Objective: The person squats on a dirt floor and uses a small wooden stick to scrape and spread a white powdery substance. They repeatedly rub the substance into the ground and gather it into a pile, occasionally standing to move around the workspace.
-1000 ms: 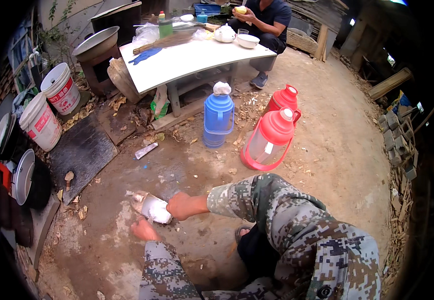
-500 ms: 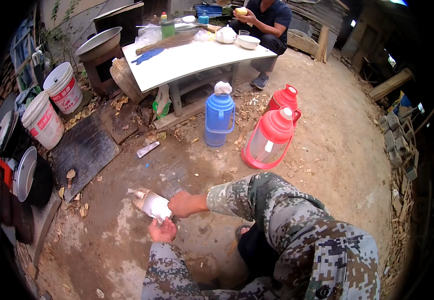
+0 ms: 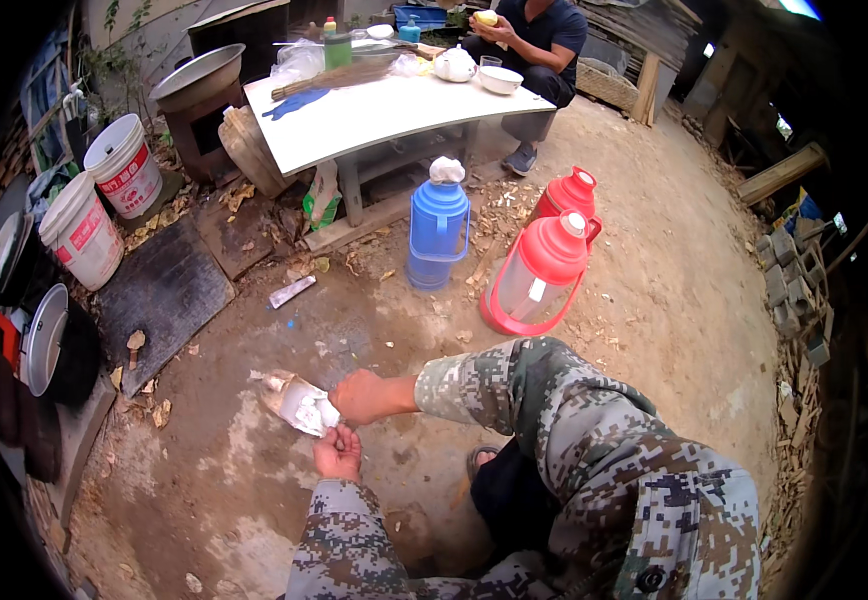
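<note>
Low over the dirt ground, my right hand [image 3: 359, 397] is closed on the edge of a small open-mouthed bag [image 3: 274, 391]. The bag looks brownish and see-through at its far end, with crumpled white stuff [image 3: 310, 408] at its mouth; its exact kind is unclear. Just below that mouth is my left hand [image 3: 339, 455], palm up, its fingers curled in and pressed together at the bag's lower edge. Whatever those fingertips hold is too small to name. Both forearms wear camouflage sleeves.
A blue thermos flask [image 3: 438, 235] and two red ones [image 3: 539, 270] stand ahead to the right. Behind them is a white-topped table [image 3: 384, 120], with a person [image 3: 544, 50] crouching beyond it. White buckets [image 3: 84, 235], a dark board [image 3: 169, 300] and pots [image 3: 49, 340] line the left.
My left hand has shifted slightly right and up, and its fingers have curled in. The white stuff at the bag's mouth looks more crumpled. My right hand keeps its grip.
</note>
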A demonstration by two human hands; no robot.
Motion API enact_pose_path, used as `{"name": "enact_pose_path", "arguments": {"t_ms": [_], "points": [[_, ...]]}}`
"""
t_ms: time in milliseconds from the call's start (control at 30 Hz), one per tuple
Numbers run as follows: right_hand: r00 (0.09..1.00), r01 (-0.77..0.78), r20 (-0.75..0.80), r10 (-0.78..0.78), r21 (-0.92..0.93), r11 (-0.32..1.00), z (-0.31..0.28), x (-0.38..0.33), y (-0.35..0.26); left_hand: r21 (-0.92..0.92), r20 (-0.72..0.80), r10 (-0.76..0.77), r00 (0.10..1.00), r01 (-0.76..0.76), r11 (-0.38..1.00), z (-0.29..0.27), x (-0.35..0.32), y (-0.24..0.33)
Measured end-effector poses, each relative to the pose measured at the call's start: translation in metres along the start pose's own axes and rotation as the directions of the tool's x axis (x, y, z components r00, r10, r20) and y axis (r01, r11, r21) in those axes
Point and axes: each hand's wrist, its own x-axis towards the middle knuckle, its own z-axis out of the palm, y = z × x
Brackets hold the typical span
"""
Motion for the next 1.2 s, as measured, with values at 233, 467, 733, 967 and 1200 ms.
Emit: {"name": "enact_pose_path", "arguments": {"t_ms": [233, 467, 733, 967, 1200], "points": [[0.999, 0.005, 0.045, -0.003, -0.041, 0.999, 0.002, -0.013, 0.001, 0.155, -0.02, 0.066, 0.998, -0.062, 0.986, -0.002, -0.01, -0.013], [0.996, 0.07, 0.057, -0.062, -0.145, 0.987, -0.024, -0.028, -0.012, 0.187, -0.107, 0.014, 0.994, 0.007, 0.982, 0.008, -0.021, -0.009], [1.0, -0.006, 0.014, 0.006, -0.029, 1.0, -0.042, -0.043, -0.006, 0.183, -0.058, 0.021, 0.998, -0.01, 0.983, 0.013, -0.012, -0.016], [1.0, 0.009, 0.02, -0.01, 0.041, 0.999, -0.001, -0.038, -0.017, 0.264, -0.081, 0.091, 0.993, -0.066, 0.962, 0.024, -0.011, -0.024], [0.999, -0.025, 0.029, 0.023, 0.065, 0.998, 0.027, -0.003, -0.019, 0.198, -0.082, 0.049, 0.995, -0.032, 0.98, 0.025, -0.008, -0.015]]}}
